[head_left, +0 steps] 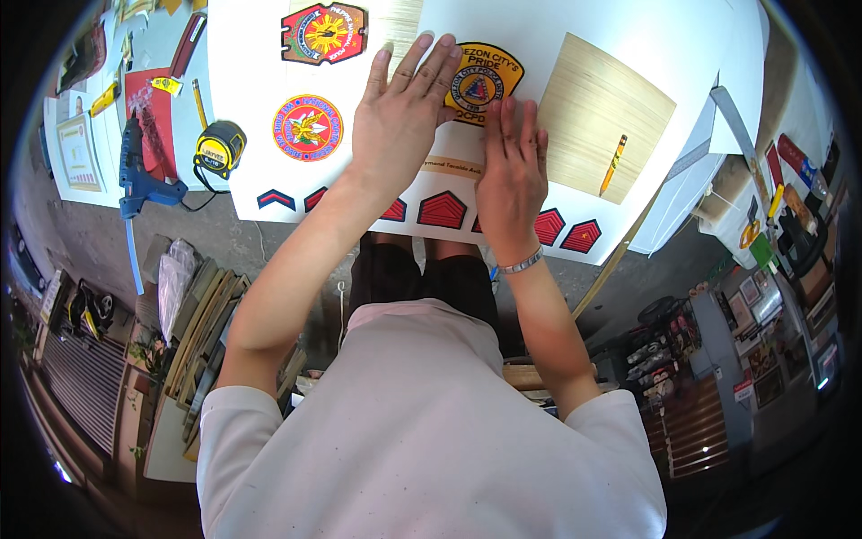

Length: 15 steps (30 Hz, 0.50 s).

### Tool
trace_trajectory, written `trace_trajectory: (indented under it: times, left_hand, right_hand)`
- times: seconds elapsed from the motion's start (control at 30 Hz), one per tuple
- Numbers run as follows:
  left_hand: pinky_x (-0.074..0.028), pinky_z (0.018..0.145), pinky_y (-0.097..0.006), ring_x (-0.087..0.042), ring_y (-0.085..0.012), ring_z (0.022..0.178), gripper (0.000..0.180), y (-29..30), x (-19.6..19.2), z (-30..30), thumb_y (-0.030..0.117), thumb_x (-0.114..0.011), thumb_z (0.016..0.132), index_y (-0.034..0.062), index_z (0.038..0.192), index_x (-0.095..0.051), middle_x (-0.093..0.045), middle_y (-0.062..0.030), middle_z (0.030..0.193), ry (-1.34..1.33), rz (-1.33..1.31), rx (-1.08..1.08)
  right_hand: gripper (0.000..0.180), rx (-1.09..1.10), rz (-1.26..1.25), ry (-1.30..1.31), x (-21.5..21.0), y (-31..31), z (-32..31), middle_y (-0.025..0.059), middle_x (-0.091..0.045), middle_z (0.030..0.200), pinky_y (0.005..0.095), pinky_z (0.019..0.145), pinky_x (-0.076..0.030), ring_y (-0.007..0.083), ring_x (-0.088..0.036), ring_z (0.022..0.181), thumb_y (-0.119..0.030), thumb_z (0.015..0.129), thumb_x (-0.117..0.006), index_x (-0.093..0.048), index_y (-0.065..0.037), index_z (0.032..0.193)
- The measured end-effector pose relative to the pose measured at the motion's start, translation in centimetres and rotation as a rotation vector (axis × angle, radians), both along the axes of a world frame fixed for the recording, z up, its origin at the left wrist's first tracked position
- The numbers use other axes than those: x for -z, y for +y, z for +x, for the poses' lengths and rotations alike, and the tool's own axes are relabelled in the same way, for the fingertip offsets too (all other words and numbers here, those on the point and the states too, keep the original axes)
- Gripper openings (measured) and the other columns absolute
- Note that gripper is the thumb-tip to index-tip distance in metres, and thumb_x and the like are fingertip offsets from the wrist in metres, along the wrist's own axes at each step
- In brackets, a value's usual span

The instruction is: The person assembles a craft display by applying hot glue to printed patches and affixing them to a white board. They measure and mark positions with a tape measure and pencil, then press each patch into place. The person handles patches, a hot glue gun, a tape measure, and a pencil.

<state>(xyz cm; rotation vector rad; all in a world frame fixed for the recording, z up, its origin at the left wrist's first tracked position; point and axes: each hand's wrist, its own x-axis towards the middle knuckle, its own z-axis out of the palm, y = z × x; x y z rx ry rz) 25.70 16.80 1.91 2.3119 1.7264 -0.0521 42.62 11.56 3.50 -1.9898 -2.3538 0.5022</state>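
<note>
A black-and-yellow shield-shaped embroidered patch [492, 61] lies on a large white board [242, 90]. My left hand [404, 117] rests flat at its left edge, fingers stretched and slightly apart. Against its lower right edge lies my right hand [514, 180], fingers extended close together, a metal bracelet on the wrist. Neither hand grips anything. To the left are a red badge-shaped patch [324, 33] and a round red patch [308, 128]. A row of red-and-black chevron patches [442, 209] runs along the near edge, partly covered by my arms. Between my hands shows a tan name strip [453, 168].
On the right, a pencil [613, 165] lies on a wood-grain panel [597, 90]. A tape measure [219, 148], a blue glue gun [144, 180] and a yellow cutter [104, 99] sit left of the board. A metal square [741, 135] and several hand tools lie far right.
</note>
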Motion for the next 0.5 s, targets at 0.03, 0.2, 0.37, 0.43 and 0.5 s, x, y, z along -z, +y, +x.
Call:
trace_trajectory:
  times: [0.03, 0.2, 0.37, 0.43, 0.5]
  left_hand:
    - [-0.032, 0.126, -0.048, -0.034, -0.0159, 0.154, 0.082, 0.0, 0.0, 0.0, 0.043, -0.07, 0.09, 0.0216, 0.162, -0.038, -0.038, 0.0066, 0.167, -0.005, -0.004, 0.001]
    - [-0.032, 0.125, -0.049, -0.034, -0.0177, 0.154, 0.083, 0.0, 0.3, -0.4, 0.041, -0.071, 0.09, 0.0215, 0.162, -0.037, -0.037, 0.0061, 0.167, -0.06, -0.013, 0.013]
    - [-0.032, 0.125, -0.048, -0.035, -0.0222, 0.154, 0.088, -0.1, 0.6, -0.9, 0.039, -0.074, 0.088, 0.0181, 0.163, -0.034, -0.037, -0.0006, 0.167, -0.221, 0.004, -0.03]
    - [-0.036, 0.123, -0.048, -0.038, -0.0259, 0.152, 0.092, -0.2, 0.7, -1.0, 0.035, -0.076, 0.087, 0.017, 0.164, -0.03, -0.037, -0.0049, 0.167, -0.315, 0.009, -0.089]
    - [-0.038, 0.122, -0.048, -0.04, -0.0282, 0.151, 0.099, -0.2, 0.8, -0.9, 0.034, -0.079, 0.085, 0.0158, 0.166, -0.025, -0.038, -0.009, 0.166, -0.41, 0.004, -0.154]
  right_hand:
    - [0.059, -0.003, -0.021, -0.001, -0.3, -0.6, -0.1, 0.0074, -0.053, 0.158, 0.0489, 0.122, -0.034, 0.0339, -0.037, 0.153, -0.001, 0.095, -0.057, -0.053, -0.011, 0.153]
    - [0.056, 0.002, -0.046, 0.041, -1.2, -1.3, 0.1, 0.0096, -0.052, 0.157, 0.051, 0.122, -0.034, 0.0365, -0.037, 0.153, -0.005, 0.098, -0.058, -0.052, -0.009, 0.153]
    - [0.053, 0.058, 0.092, 0.083, 0.9, 2.4, 0.5, 0.009, -0.049, 0.16, 0.0528, 0.122, -0.032, 0.0361, -0.036, 0.153, -0.021, 0.105, -0.059, -0.048, -0.009, 0.156]
    - [0.054, 0.056, 0.154, 0.067, 1.9, 3.9, 0.6, 0.0092, -0.049, 0.16, 0.0532, 0.121, -0.034, 0.0369, -0.038, 0.152, -0.021, 0.105, -0.059, -0.048, -0.009, 0.156]
    - [0.052, 0.045, 0.197, 0.071, 2.4, 4.8, 0.2, 0.0086, -0.05, 0.159, 0.0532, 0.121, -0.035, 0.0375, -0.04, 0.151, -0.02, 0.104, -0.059, -0.05, -0.01, 0.155]
